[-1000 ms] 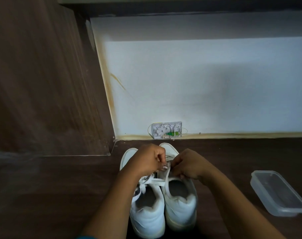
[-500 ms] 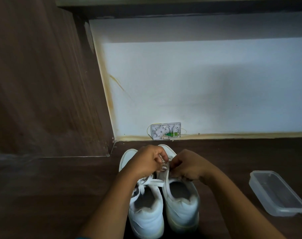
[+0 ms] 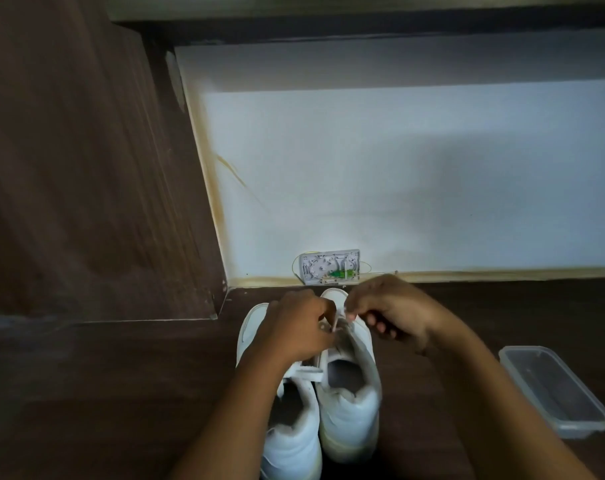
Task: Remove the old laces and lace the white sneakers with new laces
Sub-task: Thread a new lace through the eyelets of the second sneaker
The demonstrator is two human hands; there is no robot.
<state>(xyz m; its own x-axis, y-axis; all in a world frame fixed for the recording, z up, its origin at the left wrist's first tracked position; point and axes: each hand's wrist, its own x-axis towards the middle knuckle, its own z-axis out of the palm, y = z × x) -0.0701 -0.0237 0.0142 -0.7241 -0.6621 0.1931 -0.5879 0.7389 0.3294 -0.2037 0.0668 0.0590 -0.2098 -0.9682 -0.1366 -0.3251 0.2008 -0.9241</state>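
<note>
Two white sneakers stand side by side on the dark wooden surface, heels toward me: the left sneaker point(image 3: 294, 427) and the right sneaker point(image 3: 351, 407). My left hand point(image 3: 294, 330) lies over the front of both shoes and pinches a white lace point(image 3: 335, 322) at the right shoe's eyelets. My right hand point(image 3: 387, 313) hovers above the right shoe's toe, thumb and forefinger pinching the lace's upper end, other fingers curled. A loose lace strip point(image 3: 306, 372) lies across the left shoe's opening. The eyelets are hidden under my hands.
A clear plastic container point(image 3: 553, 389) sits on the surface at the right. A small white wall box point(image 3: 330, 266) with a green part is mounted low on the white wall behind the shoes. A dark wood panel point(image 3: 79, 168) rises at the left.
My right hand has lifted up and away from the shoe, drawing the lace upward. My left hand stays on the shoes. The view has shifted slightly.
</note>
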